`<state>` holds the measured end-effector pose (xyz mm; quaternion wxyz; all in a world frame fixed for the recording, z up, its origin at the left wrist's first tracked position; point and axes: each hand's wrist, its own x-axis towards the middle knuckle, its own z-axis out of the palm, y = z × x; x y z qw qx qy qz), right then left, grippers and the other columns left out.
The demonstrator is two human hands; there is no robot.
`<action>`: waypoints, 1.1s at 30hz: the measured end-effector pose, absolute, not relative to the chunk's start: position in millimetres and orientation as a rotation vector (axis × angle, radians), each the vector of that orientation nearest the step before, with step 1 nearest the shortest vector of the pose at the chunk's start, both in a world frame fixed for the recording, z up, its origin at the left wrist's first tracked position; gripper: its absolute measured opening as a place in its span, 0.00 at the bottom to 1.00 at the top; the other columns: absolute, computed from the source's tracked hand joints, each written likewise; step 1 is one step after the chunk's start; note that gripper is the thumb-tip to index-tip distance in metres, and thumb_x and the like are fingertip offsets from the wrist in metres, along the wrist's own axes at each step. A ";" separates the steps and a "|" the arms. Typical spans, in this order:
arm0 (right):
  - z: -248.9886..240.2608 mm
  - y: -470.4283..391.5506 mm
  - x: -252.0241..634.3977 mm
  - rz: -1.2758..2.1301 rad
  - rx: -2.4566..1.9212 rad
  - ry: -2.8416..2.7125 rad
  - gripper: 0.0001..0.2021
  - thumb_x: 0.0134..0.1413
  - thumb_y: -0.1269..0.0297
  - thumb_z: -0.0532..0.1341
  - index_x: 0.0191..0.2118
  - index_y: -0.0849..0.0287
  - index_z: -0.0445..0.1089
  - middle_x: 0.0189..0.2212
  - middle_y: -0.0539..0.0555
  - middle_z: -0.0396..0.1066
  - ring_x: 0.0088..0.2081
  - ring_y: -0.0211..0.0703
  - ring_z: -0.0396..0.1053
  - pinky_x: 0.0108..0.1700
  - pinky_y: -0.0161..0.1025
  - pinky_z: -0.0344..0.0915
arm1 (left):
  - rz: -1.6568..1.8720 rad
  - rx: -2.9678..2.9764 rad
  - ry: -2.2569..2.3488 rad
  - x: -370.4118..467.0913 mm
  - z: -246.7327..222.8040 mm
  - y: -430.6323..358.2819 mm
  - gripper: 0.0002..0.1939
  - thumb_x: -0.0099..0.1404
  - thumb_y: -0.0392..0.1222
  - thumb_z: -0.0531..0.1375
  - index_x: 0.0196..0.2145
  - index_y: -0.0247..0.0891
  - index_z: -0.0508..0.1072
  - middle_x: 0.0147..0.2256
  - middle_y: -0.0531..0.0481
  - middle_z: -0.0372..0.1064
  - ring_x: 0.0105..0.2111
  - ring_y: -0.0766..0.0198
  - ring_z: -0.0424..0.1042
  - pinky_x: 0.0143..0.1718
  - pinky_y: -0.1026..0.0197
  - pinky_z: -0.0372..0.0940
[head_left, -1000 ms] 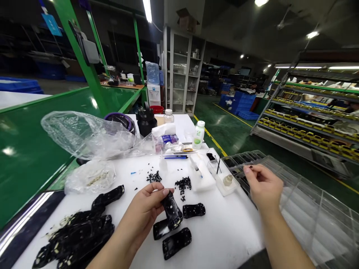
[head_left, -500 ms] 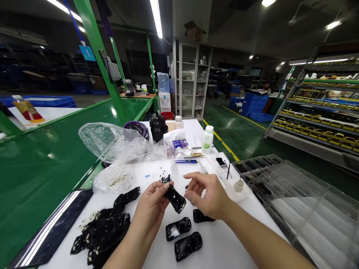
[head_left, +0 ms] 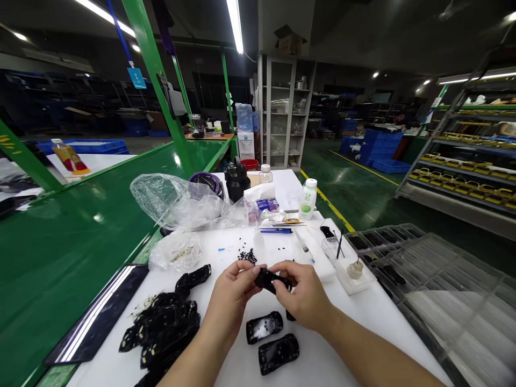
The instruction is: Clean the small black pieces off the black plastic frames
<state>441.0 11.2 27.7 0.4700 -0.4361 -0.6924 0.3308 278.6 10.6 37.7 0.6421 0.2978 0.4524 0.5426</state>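
Observation:
A black toy car base (head_left: 269,280) is held up over the white tabletop, one end in each hand. My left hand (head_left: 234,287) pinches its left end with thumb and fingers. At the other end, my right hand (head_left: 305,293) has its thumb on the near side and fingers behind. Right below lie two more black car bases, one (head_left: 265,327) above the other (head_left: 279,353); a third is mostly hidden under my right hand. Just beyond my hands is a scatter of tiny black parts (head_left: 247,255). A heap of black car bases (head_left: 165,328) lies left of my left forearm.
A clear plastic bag (head_left: 175,250) with pale bits sits at left. Farther back are a blue pen-like tool (head_left: 276,230), a white bottle (head_left: 308,199) and a black flask (head_left: 237,183). On the right stand a clear tray with a small jar (head_left: 355,270) and compartmented trays (head_left: 443,285).
My right hand has moved left and closed on the far end of the car base. The base has turned flatter between both hands. The view has shifted slightly.

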 end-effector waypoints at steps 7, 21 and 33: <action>29.8 12.3 445.5 0.769 -1.036 -1.710 0.12 0.50 0.74 0.58 0.38 0.57 0.77 0.31 0.50 0.77 0.31 0.40 0.72 0.35 0.35 0.68 | 1.203 0.712 1.106 273.7 39.0 10.6 0.19 0.49 0.45 0.71 0.36 0.34 0.72 0.36 0.44 0.79 0.31 0.65 0.75 0.35 0.64 0.67; 33.6 16.3 450.8 0.681 -1.008 -1.717 0.13 0.49 0.76 0.59 0.37 0.58 0.79 0.33 0.50 0.79 0.35 0.41 0.75 0.40 0.35 0.69 | 1.174 0.714 1.126 277.6 39.5 11.8 0.21 0.45 0.41 0.73 0.34 0.35 0.71 0.30 0.48 0.77 0.25 0.69 0.71 0.32 0.65 0.66; 33.8 17.5 450.5 0.758 -0.993 -1.717 0.14 0.49 0.76 0.59 0.37 0.57 0.79 0.33 0.50 0.78 0.36 0.42 0.75 0.40 0.36 0.69 | 1.263 0.773 1.146 280.0 39.4 7.5 0.20 0.46 0.43 0.73 0.32 0.36 0.69 0.28 0.48 0.77 0.25 0.68 0.70 0.33 0.64 0.65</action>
